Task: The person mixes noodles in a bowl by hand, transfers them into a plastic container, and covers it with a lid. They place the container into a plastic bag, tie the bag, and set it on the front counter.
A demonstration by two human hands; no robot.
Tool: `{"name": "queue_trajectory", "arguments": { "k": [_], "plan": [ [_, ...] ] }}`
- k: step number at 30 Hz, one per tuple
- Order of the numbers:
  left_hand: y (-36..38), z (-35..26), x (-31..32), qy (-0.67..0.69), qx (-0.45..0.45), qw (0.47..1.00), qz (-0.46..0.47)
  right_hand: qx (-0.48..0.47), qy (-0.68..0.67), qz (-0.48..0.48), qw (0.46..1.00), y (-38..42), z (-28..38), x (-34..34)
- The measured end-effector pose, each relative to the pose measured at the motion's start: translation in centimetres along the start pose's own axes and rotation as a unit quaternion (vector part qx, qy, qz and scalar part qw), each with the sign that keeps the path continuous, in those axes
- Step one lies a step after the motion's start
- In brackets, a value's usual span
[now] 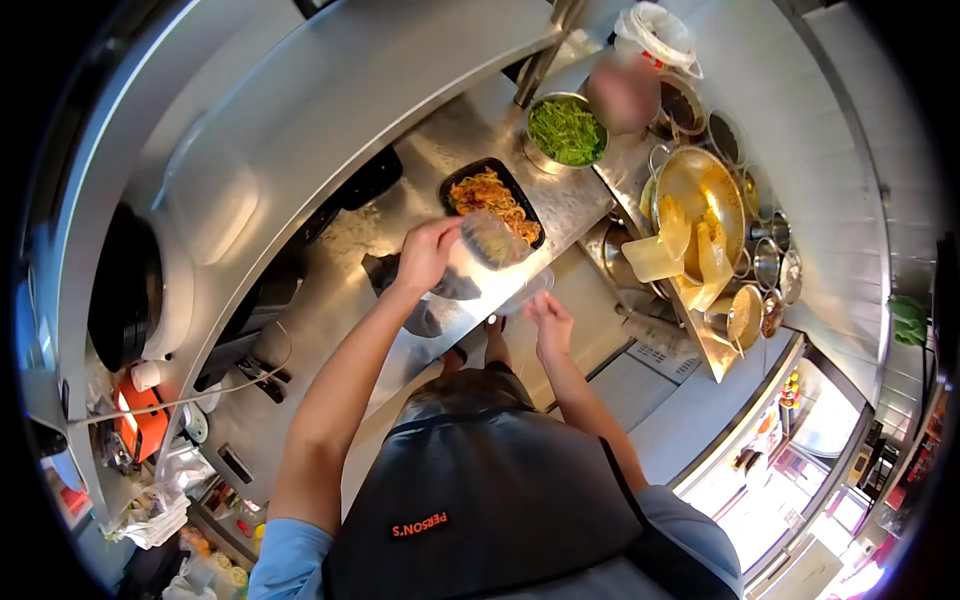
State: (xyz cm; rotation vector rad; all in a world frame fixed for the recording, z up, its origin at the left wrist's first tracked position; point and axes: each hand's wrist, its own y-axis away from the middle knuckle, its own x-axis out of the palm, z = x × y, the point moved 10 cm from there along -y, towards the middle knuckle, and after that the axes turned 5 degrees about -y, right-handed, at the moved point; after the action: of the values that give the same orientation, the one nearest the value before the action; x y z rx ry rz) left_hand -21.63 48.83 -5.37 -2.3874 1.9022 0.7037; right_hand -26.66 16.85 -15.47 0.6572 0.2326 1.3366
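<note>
In the head view, my left hand [428, 255] pinches the rim of a small clear plastic tub [497, 242] with brownish-green contents. The tub is tilted and overlaps the near end of a black takeaway tray [446, 203] filled with sauced noodles [490, 195]. Lower and to the right, my right hand [550, 325] has its fingers closed on the edge of a clear plastic lid [526, 293], which is blurred. The lid is close to the tub, over the front edge of the steel counter [330, 285]. Dark, crumpled-looking pieces [380, 270] lie beside my left wrist.
Beyond the tray stands a steel pot of chopped greens [567, 130]. To the right are a large steel bowl [735, 185] with yellowish gloves or sheets in it and several small pots. A steel shelf [330, 110] overhangs the counter, with black containers [370, 178] under it.
</note>
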Motion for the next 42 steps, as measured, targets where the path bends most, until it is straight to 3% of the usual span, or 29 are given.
{"name": "queue_trajectory", "arguments": {
  "k": [2,4,11,14,15,17,19,21,23,25,26,30,32,33,36,38,39,40,42],
  "plan": [
    [-3.3,-4.6,1.0,-0.179,0.207,0.956,-0.104,0.001,0.011,-0.033,0.999,-3.4,-0.3,0.6],
    [-7.9,-4.5,1.5,-0.227,0.141,0.957,-0.113,-0.007,0.025,-0.062,0.998,-5.7,0.2,1.6],
    [-15.9,-3.3,2.0,-0.334,0.172,0.924,-0.069,-0.023,0.030,-0.037,0.999,-8.3,1.8,4.8],
    [-17.1,-1.7,1.9,-0.362,0.090,0.927,-0.041,-0.024,0.073,0.000,0.997,-9.4,2.0,5.4],
    [-17.2,-1.6,1.9,-0.362,0.090,0.927,-0.042,-0.025,0.073,0.002,0.997,-10.3,1.6,5.0],
    [-17.2,0.4,1.9,-0.305,0.055,0.951,-0.006,-0.126,0.166,0.009,0.978,-12.1,2.1,3.9],
    [-16.1,3.2,2.0,-0.257,0.051,0.965,0.007,-0.122,0.189,0.011,0.974,-12.2,4.1,4.4],
    [-14.5,4.9,1.4,-0.163,0.068,0.983,-0.047,-0.225,0.237,0.027,0.945,-11.1,8.2,6.1],
    [-12.3,3.9,1.5,-0.173,0.059,0.981,-0.059,-0.226,0.279,0.046,0.932,-10.2,9.1,6.8],
    [-9.8,1.1,1.1,-0.267,0.219,0.926,-0.152,-0.354,0.386,0.083,0.848,-8.4,10.2,9.1],
    [-9.4,1.3,1.0,-0.265,0.235,0.924,-0.147,-0.365,0.381,0.092,0.845,-8.3,10.0,9.6],
    [-10.4,3.4,0.5,-0.246,0.137,0.957,-0.066,-0.404,0.436,0.079,0.800,-8.1,8.8,10.5],
    [-10.3,5.5,0.7,-0.292,0.037,0.955,-0.028,-0.346,0.532,0.088,0.768,-9.3,8.8,11.4],
    [-9.7,5.3,0.5,-0.292,0.036,0.955,-0.033,-0.290,0.522,0.100,0.796,-10.0,9.3,11.9],
    [-10.0,1.0,-0.3,-0.346,0.127,0.922,-0.114,-0.343,0.529,0.097,0.770,-9.9,12.7,14.6],
    [-9.7,-2.9,2.3,-0.414,0.220,0.880,-0.069,-0.526,0.515,0.162,0.657,-6.4,14.4,18.6],
    [-8.9,-3.4,3.5,-0.444,0.259,0.857,-0.044,-0.445,0.541,0.203,0.684,-8.2,11.6,19.8],
    [-9.6,-1.8,4.4,-0.447,0.230,0.864,0.013,-0.429,0.562,0.208,0.676,-8.4,10.7,20.6],
    [-10.2,-0.7,4.2,-0.432,0.228,0.872,-0.003,-0.409,0.585,0.210,0.668,-9.3,9.8,21.5]
  ]
}}
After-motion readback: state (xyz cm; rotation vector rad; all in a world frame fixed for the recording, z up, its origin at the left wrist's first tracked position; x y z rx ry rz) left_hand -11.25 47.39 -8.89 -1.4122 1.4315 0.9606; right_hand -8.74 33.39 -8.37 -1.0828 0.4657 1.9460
